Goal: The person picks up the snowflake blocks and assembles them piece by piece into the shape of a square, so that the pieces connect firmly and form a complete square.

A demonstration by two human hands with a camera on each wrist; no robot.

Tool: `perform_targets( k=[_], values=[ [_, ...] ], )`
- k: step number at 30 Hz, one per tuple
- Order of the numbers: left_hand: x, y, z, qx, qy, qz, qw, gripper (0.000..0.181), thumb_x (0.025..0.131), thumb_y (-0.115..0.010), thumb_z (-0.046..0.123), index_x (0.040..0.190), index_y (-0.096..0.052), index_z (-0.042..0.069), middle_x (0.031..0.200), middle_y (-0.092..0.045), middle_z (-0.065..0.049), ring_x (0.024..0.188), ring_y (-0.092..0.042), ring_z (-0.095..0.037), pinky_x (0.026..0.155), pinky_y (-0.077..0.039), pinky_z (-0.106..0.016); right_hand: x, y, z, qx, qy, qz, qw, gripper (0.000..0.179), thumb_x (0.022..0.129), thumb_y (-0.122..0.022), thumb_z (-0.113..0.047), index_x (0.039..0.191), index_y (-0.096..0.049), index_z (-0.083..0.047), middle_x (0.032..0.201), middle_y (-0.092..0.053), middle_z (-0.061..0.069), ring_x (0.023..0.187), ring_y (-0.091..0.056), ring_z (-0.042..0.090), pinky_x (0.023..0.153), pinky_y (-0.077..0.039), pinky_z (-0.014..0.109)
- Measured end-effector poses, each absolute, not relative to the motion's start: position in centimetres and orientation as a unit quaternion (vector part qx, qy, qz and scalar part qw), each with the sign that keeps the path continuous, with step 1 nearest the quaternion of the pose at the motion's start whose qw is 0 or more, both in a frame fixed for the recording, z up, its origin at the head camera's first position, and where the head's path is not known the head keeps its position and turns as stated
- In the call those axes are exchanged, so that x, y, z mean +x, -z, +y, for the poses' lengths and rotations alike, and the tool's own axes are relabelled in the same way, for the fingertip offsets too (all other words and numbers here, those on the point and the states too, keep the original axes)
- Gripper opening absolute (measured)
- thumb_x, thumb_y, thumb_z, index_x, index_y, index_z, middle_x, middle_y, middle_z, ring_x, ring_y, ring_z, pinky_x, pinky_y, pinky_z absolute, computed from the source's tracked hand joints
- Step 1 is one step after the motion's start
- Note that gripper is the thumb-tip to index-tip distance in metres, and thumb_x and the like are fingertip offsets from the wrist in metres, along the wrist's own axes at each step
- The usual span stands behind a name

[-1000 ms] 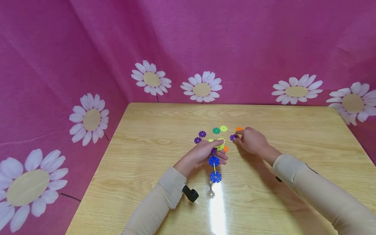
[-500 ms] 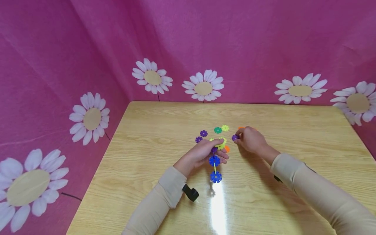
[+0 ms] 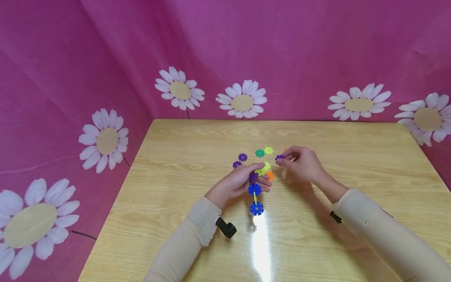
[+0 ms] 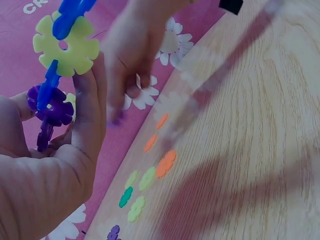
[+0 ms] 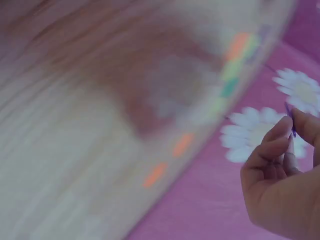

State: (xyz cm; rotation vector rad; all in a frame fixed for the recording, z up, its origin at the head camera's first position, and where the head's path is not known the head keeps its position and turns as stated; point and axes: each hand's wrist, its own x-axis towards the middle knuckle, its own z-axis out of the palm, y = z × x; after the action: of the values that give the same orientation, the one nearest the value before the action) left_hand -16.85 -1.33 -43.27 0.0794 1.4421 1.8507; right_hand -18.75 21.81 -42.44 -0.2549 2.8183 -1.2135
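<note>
My left hand (image 3: 236, 182) holds a chain of slotted snowflake discs above the table. Thumb and fingers pinch its purple end (image 4: 52, 107); blue (image 3: 254, 190), yellow (image 4: 80, 47) and another blue disc (image 3: 257, 208) follow, slotted crosswise and hanging towards me in the head view. To the right, my right hand (image 3: 304, 162) pinches a single purple disc (image 3: 279, 159) between thumb and fingertips. That disc shows edge-on in the right wrist view, apart from the chain.
Loose discs lie on the wooden table (image 3: 317, 235) beyond my hands: purple (image 3: 242, 157), green (image 3: 260, 153), yellow (image 3: 269, 150) and orange (image 4: 166, 164), several in all. A pink flowered cloth (image 3: 296, 58) hangs behind the table's far edge.
My right hand has taken the purple disc between its fingertips and raised it off the table. My left hand keeps its hold on the chain, almost unmoved.
</note>
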Motion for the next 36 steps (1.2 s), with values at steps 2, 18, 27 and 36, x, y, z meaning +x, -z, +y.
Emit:
perform_targets(
  k=[2, 18, 27, 36],
  values=[
    [-16.9, 43.2, -1.4, 0.034, -0.723, 0.571, 0.386, 0.046, 0.104, -0.049, 0.036, 0.113, -0.059, -0.008, 0.077, -0.076, -0.005, 0.071, -0.075, -0.018, 0.094, -0.059, -0.036, -17.9, 41.2, 21.7, -0.078, 0.436, 0.895, 0.048, 0.025, 0.092, -0.074, -0.026, 0.099, -0.071, -0.002, 0.093, -0.075, 0.014, 0.069, -0.063, 0.016, 0.057, -0.054, 0.024],
    [-16.5, 42.7, -1.1, 0.068, -0.711, 0.581, 0.391, 0.061, 0.106, -0.046, 0.037, 0.124, -0.053, -0.02, 0.079, -0.075, -0.003, 0.073, -0.075, -0.015, 0.085, -0.063, -0.031, -14.4, 38.5, 20.4, -0.074, 0.499, 0.852, 0.143, 0.033, 0.096, -0.069, -0.028, 0.108, -0.074, 0.002, 0.084, -0.075, 0.002, 0.066, -0.065, 0.019, 0.059, -0.055, 0.025],
    [-16.7, 42.7, -1.2, 0.092, -0.707, 0.578, 0.397, 0.062, 0.107, -0.044, 0.038, 0.133, -0.048, -0.018, 0.081, -0.076, -0.001, 0.074, -0.075, -0.013, 0.081, -0.063, -0.027, -14.4, 38.2, 20.2, -0.059, 0.515, 0.841, 0.153, 0.032, 0.096, -0.069, -0.023, 0.106, -0.073, 0.006, 0.08, -0.076, -0.001, 0.064, -0.068, 0.012, 0.058, -0.057, 0.024],
    [-16.4, 42.6, -1.3, 0.107, -0.697, 0.591, 0.392, 0.055, 0.106, -0.045, 0.042, 0.13, -0.058, -0.005, 0.083, -0.076, 0.001, 0.077, -0.075, -0.013, 0.091, -0.06, -0.027, -14.1, 38.3, 20.0, -0.048, 0.525, 0.836, 0.154, 0.032, 0.095, -0.07, -0.022, 0.107, -0.072, 0.008, 0.084, -0.077, 0.008, 0.065, -0.069, 0.011, 0.06, -0.059, 0.024]
  ],
)
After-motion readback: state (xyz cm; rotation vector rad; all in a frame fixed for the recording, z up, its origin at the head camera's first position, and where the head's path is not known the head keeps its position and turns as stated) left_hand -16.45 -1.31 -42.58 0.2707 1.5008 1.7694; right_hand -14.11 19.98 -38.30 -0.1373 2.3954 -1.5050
